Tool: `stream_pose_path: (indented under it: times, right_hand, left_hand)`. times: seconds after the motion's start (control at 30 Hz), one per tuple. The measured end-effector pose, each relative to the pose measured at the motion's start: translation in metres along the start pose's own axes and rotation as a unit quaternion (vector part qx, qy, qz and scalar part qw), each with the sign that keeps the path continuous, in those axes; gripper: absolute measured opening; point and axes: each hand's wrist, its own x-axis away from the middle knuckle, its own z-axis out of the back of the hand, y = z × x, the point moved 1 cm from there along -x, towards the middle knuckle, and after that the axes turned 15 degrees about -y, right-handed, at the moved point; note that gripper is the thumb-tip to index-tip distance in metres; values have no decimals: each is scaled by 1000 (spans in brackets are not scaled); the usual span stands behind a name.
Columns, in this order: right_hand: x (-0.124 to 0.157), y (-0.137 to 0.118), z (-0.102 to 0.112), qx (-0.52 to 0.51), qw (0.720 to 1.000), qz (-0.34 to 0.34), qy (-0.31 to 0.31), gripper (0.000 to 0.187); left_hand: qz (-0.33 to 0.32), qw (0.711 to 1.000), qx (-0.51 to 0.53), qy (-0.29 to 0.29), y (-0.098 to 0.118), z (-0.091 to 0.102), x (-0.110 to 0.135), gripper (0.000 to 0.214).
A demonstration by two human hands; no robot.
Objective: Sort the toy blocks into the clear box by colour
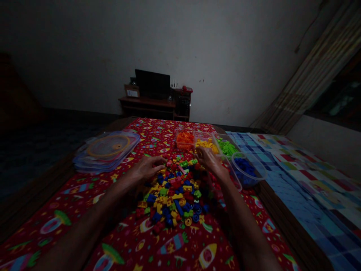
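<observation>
A mixed pile of plastic toy building bricks (pixel 172 195) in red, blue, yellow and green lies on the red patterned tablecloth (pixel 135 250). At the pile's far left edge is my left hand (pixel 148 167), its thumb and fingers apart and nothing visible between them. My right hand (pixel 210 160) is above the pile's far right side, close in front of the clear container of yellow bricks (pixel 207 145). Its fingers curl downward; whatever they hold is too dark to make out. Alongside stand containers of orange bricks (pixel 185 139), green bricks (pixel 227 146) and blue bricks (pixel 244 168).
Clear lids (pixel 105 152) are stacked on the left of the table. Below my right wrist, a clear container (pixel 235 178) is partly hidden. A bed with blue checked bedding (pixel 290 203) adjoins the right side. Beyond the table, a desk (pixel 149 103) carries a dark monitor (pixel 153 83).
</observation>
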Motion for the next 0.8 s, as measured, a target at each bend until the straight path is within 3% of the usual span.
stream_pose_path:
  times: [0.1, 0.23, 0.33, 0.43, 0.53, 0.63, 0.8]
  right_hand:
    - [-26, 15, 21, 26, 998, -53, 4, 17]
    - [-50, 32, 38, 45, 997, -55, 40, 22]
    - [-46, 35, 35, 49, 996, -38, 66, 30]
    - [-27, 26, 24, 22, 997, -23, 66, 29]
    - [-3, 9, 14, -7, 1000, -11, 19, 24]
    - [17, -9, 10, -6, 999, 3, -42, 22]
    - [32, -27, 6, 78, 979, 23, -186, 20]
  left_hand:
    - [-69, 997, -10, -43, 22, -15, 3, 30]
    - [-214, 972, -60, -69, 54, -44, 13, 35]
    - [-272, 946, -132, -117, 66, -67, 19, 49]
    - [-266, 938, -180, -132, 65, -81, 19, 55]
    - [-243, 944, -188, -118, 58, -79, 15, 49]
    - [-217, 952, -184, -109, 48, -66, 10, 38]
    - [-212, 961, -173, -45, 27, -46, 2, 19]
